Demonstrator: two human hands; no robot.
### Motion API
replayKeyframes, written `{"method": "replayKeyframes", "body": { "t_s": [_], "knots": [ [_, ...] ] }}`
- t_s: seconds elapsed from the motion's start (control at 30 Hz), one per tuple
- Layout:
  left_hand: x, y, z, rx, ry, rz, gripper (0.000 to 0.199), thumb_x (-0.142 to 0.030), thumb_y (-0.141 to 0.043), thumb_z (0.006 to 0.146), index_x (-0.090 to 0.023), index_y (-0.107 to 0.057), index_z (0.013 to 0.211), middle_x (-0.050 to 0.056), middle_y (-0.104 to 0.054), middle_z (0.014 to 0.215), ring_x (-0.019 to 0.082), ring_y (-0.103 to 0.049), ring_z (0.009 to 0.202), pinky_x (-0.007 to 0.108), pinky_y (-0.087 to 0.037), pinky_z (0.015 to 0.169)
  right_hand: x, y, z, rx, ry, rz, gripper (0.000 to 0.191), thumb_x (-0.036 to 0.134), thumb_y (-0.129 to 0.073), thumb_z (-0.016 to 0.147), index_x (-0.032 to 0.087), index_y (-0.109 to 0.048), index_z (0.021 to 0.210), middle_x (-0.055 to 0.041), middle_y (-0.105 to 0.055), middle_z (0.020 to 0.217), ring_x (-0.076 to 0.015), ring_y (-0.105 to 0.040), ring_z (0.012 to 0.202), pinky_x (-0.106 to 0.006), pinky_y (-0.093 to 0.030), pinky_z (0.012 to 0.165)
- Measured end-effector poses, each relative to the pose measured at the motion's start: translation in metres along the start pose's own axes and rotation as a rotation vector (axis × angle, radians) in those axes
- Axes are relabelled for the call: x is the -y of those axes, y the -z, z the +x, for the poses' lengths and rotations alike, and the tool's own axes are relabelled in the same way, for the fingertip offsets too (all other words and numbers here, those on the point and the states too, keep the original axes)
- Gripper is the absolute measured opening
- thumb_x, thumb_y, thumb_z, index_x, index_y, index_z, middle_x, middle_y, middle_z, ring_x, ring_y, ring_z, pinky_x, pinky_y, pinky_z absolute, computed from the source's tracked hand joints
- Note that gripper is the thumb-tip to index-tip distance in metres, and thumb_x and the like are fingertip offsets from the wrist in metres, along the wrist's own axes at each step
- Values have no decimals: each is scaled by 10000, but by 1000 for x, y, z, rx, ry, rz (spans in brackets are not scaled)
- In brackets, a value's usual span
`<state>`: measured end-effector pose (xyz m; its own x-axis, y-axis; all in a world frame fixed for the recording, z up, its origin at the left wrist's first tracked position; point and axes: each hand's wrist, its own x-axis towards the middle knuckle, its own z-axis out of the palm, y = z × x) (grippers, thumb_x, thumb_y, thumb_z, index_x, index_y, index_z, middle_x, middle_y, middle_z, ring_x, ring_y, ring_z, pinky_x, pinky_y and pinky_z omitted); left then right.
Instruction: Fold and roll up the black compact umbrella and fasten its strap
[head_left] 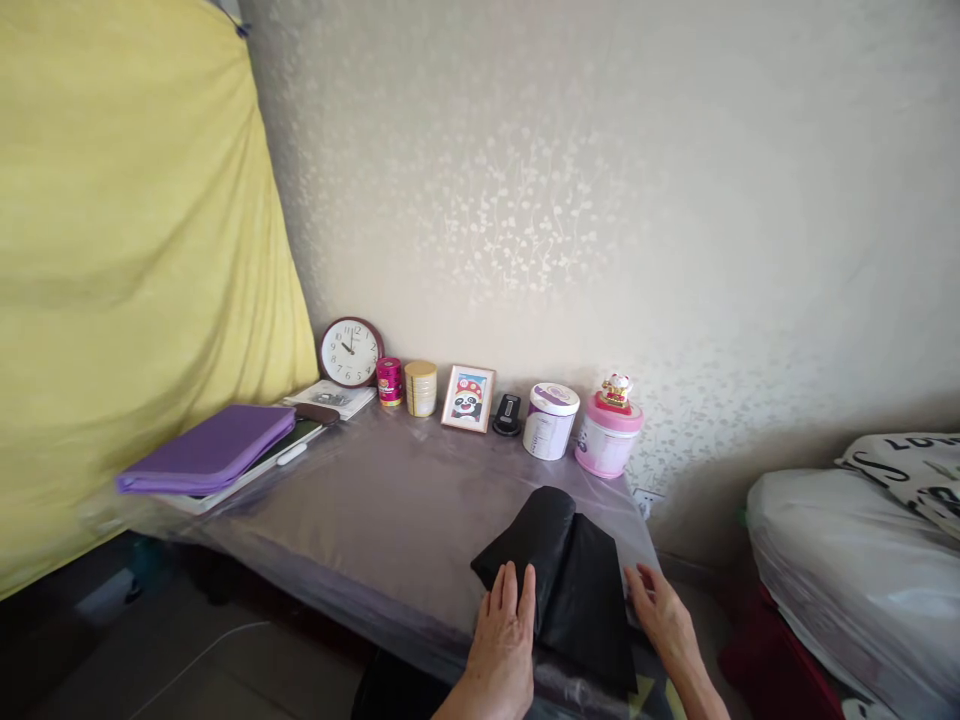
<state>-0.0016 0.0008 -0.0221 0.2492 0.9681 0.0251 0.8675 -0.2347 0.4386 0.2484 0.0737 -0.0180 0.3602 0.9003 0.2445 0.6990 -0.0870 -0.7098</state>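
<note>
A black folded sheet (577, 590), perhaps a thin plastic bag, lies at the right front corner of the table. It has a crease down its middle, and its left part bulges up. My left hand (501, 645) rests on the left part with fingers stretched out and nearly flat. Just beyond the sheet's right edge is my right hand (664, 618), its fingers loosely bent and somewhat apart. Nothing shows between them, and whether they touch the sheet's edge I cannot tell.
A plastic-covered table (360, 510) stands against the wall. Along its back are a clock (351, 352), small canisters (421, 388), a picture frame (468, 398) and two tubs (551, 422). A purple folder (210, 448) lies left. A plastic-wrapped bundle (847, 550) stands right.
</note>
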Motion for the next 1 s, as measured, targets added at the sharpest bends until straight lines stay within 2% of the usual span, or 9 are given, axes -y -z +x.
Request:
{"method": "replayKeyframes", "body": {
  "t_s": [0.1, 0.17, 0.27, 0.37, 0.43, 0.53, 0.73, 0.9, 1.0],
  "knots": [
    [1, -2, -1, -39, -25, 2, 960, -93, -489, 640, -226, 72, 1408, 157, -81, 1492, 307, -120, 1354, 460, -250, 1044, 14, 6, -20, 153, -170, 184, 505, 590, -471, 665, 174, -610, 916, -28, -636, 629, -214, -633, 593, -305, -502, 527],
    [3, -3, -1, -59, -36, 4, 956, -105, -490, 644, -224, 72, 1408, 160, -89, 1490, 311, -135, 1350, 457, -264, 1038, 25, 8, -28, 192, -199, 224, 572, 621, -467, 664, 161, -606, 974, -12, -618, 609, -205, -620, 587, -286, -481, 478],
    [3, -5, -1, -80, -32, 21, 931, -107, -477, 657, -212, 58, 1412, 167, -103, 1486, 310, -147, 1348, 450, -271, 1037, 35, 10, -34, 198, -165, 199, 586, 630, -460, 675, 160, -619, 987, -19, -633, 648, -207, -622, 631, -280, -464, 494],
    [1, -4, -2, -91, -19, 42, 911, -87, -454, 663, -193, 50, 1414, 164, -102, 1487, 301, -139, 1350, 436, -270, 1043, 38, 8, -34, 167, -116, 142, 582, 618, -474, 669, 152, -629, 980, -49, -666, 717, -228, -638, 721, -304, -476, 619],
    [-2, 1, -3, -79, -6, 52, 912, -71, -447, 653, -159, 47, 1414, 167, -95, 1487, 300, -133, 1351, 428, -267, 1049, 39, 6, -35, 148, -109, 105, 577, 609, -486, 659, 149, -628, 976, -67, -680, 752, -243, -642, 769, -317, -471, 678],
    [-10, 14, -6, -29, 11, 67, 885, -37, -422, 644, -86, 16, 1411, 179, -102, 1481, 291, -131, 1353, 408, -256, 1061, 46, 4, -38, 162, -87, 101, 512, 586, -500, 657, 168, -639, 918, -47, -669, 667, -241, -641, 714, -315, -465, 645],
    [-22, 37, -9, 93, 73, 140, 855, 53, -350, 618, -56, -37, 1406, 184, -108, 1475, 268, -133, 1354, 392, -242, 1068, 74, 8, -40, 241, -34, 335, 429, 533, -541, 684, 186, -677, 897, -29, -668, 667, -226, -631, 669, -289, -470, 568],
    [-22, 38, -8, 115, 70, 155, 885, 52, -376, 589, -47, -43, 1403, 194, -99, 1474, 270, -126, 1355, 381, -231, 1075, 105, 0, -31, 308, -18, 514, 496, 530, -579, 685, 171, -651, 1020, -28, -676, 714, -217, -623, 680, -296, -485, 584],
    [-20, 33, -5, 101, 74, 165, 900, 39, -392, 573, -46, -57, 1403, 189, -102, 1474, 273, -126, 1355, 389, -233, 1073, 119, -15, -25, 270, 26, 554, 506, 512, -614, 665, 162, -649, 1029, -36, -680, 751, -219, -620, 720, -300, -493, 609]
  ]
}}
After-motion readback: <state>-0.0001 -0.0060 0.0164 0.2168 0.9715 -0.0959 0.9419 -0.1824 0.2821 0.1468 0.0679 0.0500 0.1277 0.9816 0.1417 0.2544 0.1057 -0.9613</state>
